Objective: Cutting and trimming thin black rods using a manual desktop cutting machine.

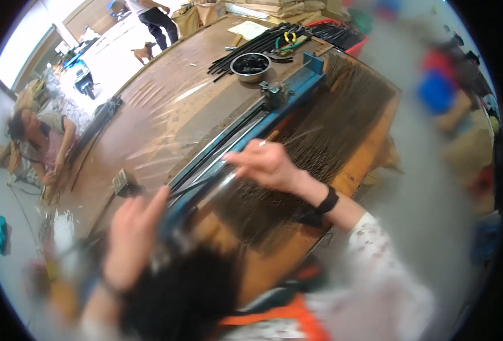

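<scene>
My left hand [135, 230], blurred, is closed beside the near end of a long blue metal rail [299, 88]. A thin black strip [194, 186] runs from its fingertips across the rail toward my right hand [268, 165]. That hand hovers over the rail's middle with thumb and fingers drawn together; whatever they hold is too small to make out. Dark and silvery lengths lie along the rail, and a metal clamp block [274, 95] sits near its far end. Right of the rail, a dark, finely ridged sheet [297, 193] covers part of the wooden table [354, 176].
Beyond the rail stand a metal bowl [251, 78] of black pieces, a bundle of black rods [245, 48], pliers [288, 38] and a red basket [360, 48]. A small block [124, 183] lies near my left hand. Another person [41, 133] sits at the left edge.
</scene>
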### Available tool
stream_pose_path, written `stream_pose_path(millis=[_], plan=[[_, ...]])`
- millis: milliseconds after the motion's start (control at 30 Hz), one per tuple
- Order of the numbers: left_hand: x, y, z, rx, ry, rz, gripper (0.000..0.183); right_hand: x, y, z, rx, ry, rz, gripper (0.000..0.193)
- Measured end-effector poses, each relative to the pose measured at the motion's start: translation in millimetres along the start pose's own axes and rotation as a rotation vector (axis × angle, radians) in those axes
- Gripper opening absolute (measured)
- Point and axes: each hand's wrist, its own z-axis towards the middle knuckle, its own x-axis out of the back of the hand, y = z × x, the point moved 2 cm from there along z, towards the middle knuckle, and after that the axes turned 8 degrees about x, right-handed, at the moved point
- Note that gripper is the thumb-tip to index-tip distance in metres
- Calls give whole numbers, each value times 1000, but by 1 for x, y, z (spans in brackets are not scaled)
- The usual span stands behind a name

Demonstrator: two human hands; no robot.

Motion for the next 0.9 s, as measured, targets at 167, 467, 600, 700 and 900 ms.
stream_pose_path(millis=[167,467,600,700,900], plan=[[2,6,-16,-37,-9,-54,53,-45,-45,13,43,-49,24,42],[52,-106,-94,374,442,58,16,-65,20,3,-265,-179,55,19],[85,-97,-130,433,470,14,18,-136,-51,93,-337,-335,497,14],[90,-105,-165,489,470,2,19,-193,-75,128,28,-452,476,12],[60,-119,-243,734,348,-20,21,-245,-66,118,152,-507,338,11]])
